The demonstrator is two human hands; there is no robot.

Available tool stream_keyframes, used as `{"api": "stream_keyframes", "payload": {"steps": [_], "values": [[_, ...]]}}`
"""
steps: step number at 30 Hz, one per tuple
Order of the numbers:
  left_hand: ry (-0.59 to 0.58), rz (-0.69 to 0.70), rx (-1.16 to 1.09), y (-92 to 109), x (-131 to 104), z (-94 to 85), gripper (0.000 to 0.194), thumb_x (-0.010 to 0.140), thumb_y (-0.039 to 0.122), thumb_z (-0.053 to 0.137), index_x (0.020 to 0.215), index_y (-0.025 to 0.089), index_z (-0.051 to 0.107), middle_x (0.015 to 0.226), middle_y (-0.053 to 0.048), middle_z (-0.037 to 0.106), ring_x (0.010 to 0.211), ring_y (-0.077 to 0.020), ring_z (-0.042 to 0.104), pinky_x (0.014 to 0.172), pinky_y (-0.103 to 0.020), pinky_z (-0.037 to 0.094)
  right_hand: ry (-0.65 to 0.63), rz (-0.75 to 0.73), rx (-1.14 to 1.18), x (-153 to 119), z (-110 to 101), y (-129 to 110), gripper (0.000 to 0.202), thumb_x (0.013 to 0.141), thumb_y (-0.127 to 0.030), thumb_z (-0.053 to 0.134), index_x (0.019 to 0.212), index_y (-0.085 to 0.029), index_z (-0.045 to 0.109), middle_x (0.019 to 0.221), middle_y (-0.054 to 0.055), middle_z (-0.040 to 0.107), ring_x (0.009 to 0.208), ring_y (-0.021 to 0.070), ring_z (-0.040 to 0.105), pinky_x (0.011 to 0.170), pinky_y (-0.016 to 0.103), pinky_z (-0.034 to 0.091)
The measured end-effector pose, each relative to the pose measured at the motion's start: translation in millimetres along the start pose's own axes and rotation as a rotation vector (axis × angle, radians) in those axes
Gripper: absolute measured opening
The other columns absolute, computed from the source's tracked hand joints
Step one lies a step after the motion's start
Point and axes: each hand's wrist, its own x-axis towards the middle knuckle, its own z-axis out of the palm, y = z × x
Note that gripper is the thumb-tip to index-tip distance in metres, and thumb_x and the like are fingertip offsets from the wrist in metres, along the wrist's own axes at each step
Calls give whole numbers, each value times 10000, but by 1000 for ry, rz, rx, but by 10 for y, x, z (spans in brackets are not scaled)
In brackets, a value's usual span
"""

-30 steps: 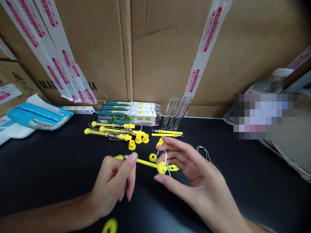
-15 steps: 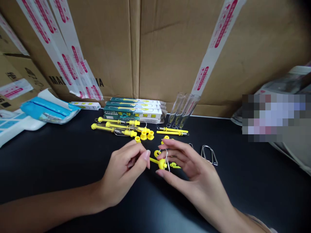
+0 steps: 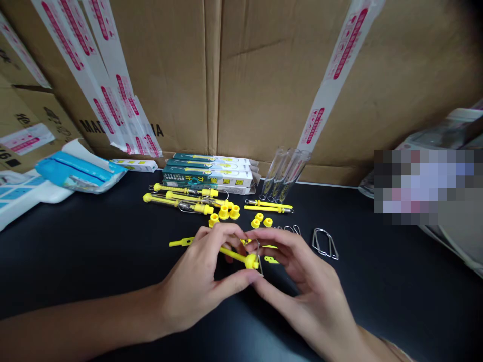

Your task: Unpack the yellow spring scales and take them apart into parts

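Note:
Near the middle of the table, both hands meet around a thin yellow plastic rod (image 3: 234, 255) with a round knob (image 3: 251, 261) at its right end. My left hand (image 3: 192, 284) is closed about the rod, its thumb reaching to the knob. A bent metal wire loop (image 3: 259, 255) stands across the knob, pinched between the thumb and fingertips of my right hand (image 3: 305, 276). Whether the wire's ends sit in the knob is unclear. A slotted yellow strip (image 3: 181, 243) shows left of my left hand. Small yellow pieces (image 3: 270, 260) lie partly hidden behind my right fingers.
Behind the hands lie assembled yellow spring scales (image 3: 179, 202), yellow caps (image 3: 224, 212), yellow rods with springs (image 3: 267, 208) and clear tubes (image 3: 281, 173). Stacked boxes (image 3: 207, 176) stand against a large carton (image 3: 264, 100). Wire loops (image 3: 325, 244) lie right; a blue packet (image 3: 81, 168) sits left.
My left hand has shifted right along the rod, bringing its thumb up to the knob and wire loop. The slotted yellow strip at left has come into view. My right hand stays nearly in place.

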Motion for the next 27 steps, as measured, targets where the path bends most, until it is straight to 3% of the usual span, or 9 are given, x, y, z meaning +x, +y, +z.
{"api": "stream_keyframes", "payload": {"steps": [4, 9, 16, 22, 27], "values": [[-5, -25, 39, 2, -18, 15, 274, 942, 363, 628, 1153, 256, 491, 1005, -6, 651, 938, -190, 642, 770, -298, 515, -24, -130, -133, -14, -16, -16, 462, 926, -140, 656, 1330, -314, 515, 1237, 36, 668, 1136, 185, 661, 995, 294, 572], [-1, 32, 139, 22, -14, 8, 125, 994, 252, 471, 1113, 230, 501, 979, -18, 653, 913, -196, 614, 807, -327, 486, -37, -248, -249, 7, -36, -23, 495, 911, -121, 672, 1343, -288, 498, 1224, 55, 672, 1162, 197, 644, 1039, 314, 542], [-35, 41, 209, 37, 5, -6, 170, 1014, 257, 412, 1138, 212, 520, 1008, -34, 675, 917, -211, 611, 831, -356, 460, -28, -287, -292, 22, 3, 18, 474, 922, -94, 626, 1341, -263, 481, 1228, 78, 651, 1172, 205, 632, 1023, 337, 550], [-74, 111, 381, 46, 15, -1, 207, 1049, 312, 386, 1158, 190, 512, 1012, -45, 697, 889, -212, 628, 826, -359, 456, -8, -304, -348, 10, 43, 80, 464, 946, -122, 589, 1367, -266, 458, 1237, 103, 633, 1174, 239, 626, 1015, 433, 556], [-71, 133, 478, 21, 19, 32, 279, 1075, 308, 291, 1129, 156, 520, 1060, -111, 698, 1002, -257, 639, 857, -402, 438, 0, -353, -461, 7, 53, 96, 456, 959, -148, 565, 1389, -249, 452, 1260, 117, 626, 1212, 245, 611, 1039, 455, 540]]}}
